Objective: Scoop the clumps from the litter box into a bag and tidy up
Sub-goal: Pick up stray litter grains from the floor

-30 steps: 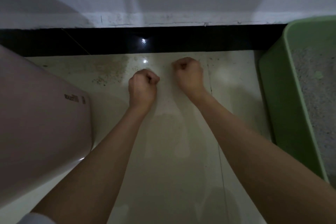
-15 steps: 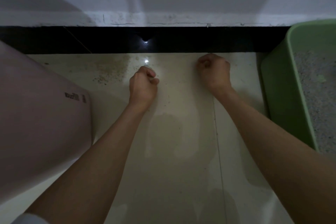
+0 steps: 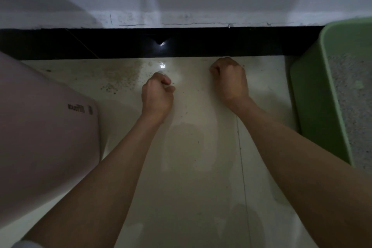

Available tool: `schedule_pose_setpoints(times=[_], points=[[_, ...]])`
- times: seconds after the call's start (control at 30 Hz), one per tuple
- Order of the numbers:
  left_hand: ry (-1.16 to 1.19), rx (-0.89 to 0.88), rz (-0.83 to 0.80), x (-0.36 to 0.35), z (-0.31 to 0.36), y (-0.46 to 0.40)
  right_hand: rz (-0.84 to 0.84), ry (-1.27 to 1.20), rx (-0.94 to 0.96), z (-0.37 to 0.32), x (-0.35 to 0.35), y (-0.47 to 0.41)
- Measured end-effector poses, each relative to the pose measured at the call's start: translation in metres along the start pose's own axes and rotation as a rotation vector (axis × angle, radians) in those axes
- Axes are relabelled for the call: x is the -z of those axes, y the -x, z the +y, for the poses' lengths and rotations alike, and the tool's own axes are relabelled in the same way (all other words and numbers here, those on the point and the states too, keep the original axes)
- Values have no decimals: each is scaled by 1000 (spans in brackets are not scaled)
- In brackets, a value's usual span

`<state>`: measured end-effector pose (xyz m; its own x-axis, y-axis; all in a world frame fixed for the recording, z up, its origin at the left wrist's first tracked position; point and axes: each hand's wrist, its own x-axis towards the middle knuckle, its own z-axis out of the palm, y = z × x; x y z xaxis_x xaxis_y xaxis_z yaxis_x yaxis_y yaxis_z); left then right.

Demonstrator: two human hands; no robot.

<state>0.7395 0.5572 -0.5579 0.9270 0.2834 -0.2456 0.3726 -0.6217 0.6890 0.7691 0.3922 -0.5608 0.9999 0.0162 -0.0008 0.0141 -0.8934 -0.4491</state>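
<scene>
Standing at the right edge of the head view, the green litter box (image 3: 314,94) rests on the floor (image 3: 197,167) against the black skirting (image 3: 120,43), its near wall and rim in sight and grey litter (image 3: 350,94) filling the visible part of the tray. One pale green patch lies on the litter surface; whether it is a clump cannot be determined in this dim light. No scoop and no bag appear anywhere in view. The right hand (image 3: 231,80) is nearest the box but apart from it, raised over the tile with its grip clenched into a fist and nothing held. The left hand (image 3: 158,94) sits well to the left of it, likewise a clenched, empty fist. Loose dark grit (image 3: 114,84) is scattered on the tile toward the left, near the skirting. A large pink rounded object (image 3: 44,139) with a small printed mark occupies the left side. Assessment: scooping is not yet under way; the litter looks undisturbed and both hands are bare, so the work appears to stand at its very start. The next move calls for locating a scoop and a bag outside this view, releasing a fist to take them, and turning toward the box on the right.
</scene>
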Motion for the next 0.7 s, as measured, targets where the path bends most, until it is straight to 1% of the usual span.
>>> schedule_pose_setpoints(times=[0.07, 0.1, 0.13, 0.17, 0.2, 0.27, 0.3, 0.33, 0.4, 0.47, 0.53, 0.63, 0.7], points=[[19, 23, 5, 0, 1, 0, 3, 22, -17, -2, 0, 2], [31, 35, 3, 0, 2, 0, 37, -26, -44, -3, 2, 4], [43, 47, 3, 0, 4, 0, 87, -125, -98, -4, 5, 7], [53, 60, 9, -1, 5, 1, 131, -266, -193, -6, 11, 10], [57, 70, 18, -2, 6, 1, 163, -469, -323, -6, 17, 15], [57, 84, 48, -4, 9, 1, 190, -1008, -597, -3, 31, 25], [58, 92, 63, -5, 10, 1, 198, -1254, -700, 1, 37, 31], [55, 100, 74, -5, 11, 1, 213, -1430, -769, 5, 42, 36], [30, 101, 77, -6, 13, 2, 258, -1599, -839, 13, 48, 44], [1, 89, 65, -5, 14, 2, 283, -1644, -837, 21, 50, 50], [1, 81, 49, -3, 15, 4, 324, -1544, -837, 30, 48, 51], [-2, 56, 22, 1, 14, 6, 384, -1208, -842, 40, 47, 41], [-24, 30, 4, 3, 13, 7, 439, -920, -834, 45, 48, 29]])
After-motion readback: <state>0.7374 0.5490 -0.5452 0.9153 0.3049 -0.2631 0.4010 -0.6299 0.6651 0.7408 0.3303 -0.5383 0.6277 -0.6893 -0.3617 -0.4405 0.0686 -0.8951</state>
